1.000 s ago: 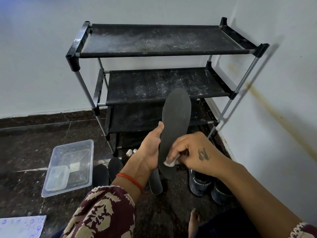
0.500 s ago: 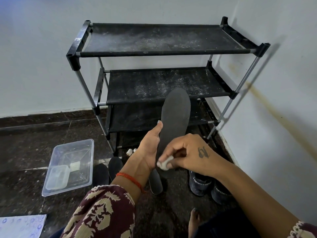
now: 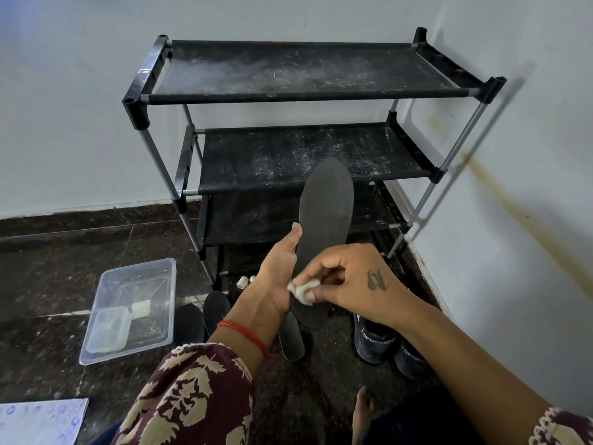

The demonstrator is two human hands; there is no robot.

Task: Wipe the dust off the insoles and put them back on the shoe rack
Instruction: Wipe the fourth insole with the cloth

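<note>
While the shoe rack (image 3: 308,91) stood dusty at 12 o'clock, the insole (image 3: 324,226) was held upright before its lower shelves. It looked light, thin and bendy, so a hold near the heel with support up 1 edge seemed wise. The left hand (image 3: 276,284) gripped that lower edge, thumb pointing up along it. At 3 o'clock of it, the right hand (image 3: 349,284) pinched a small white wad (image 3: 303,290) against the heel.
</note>
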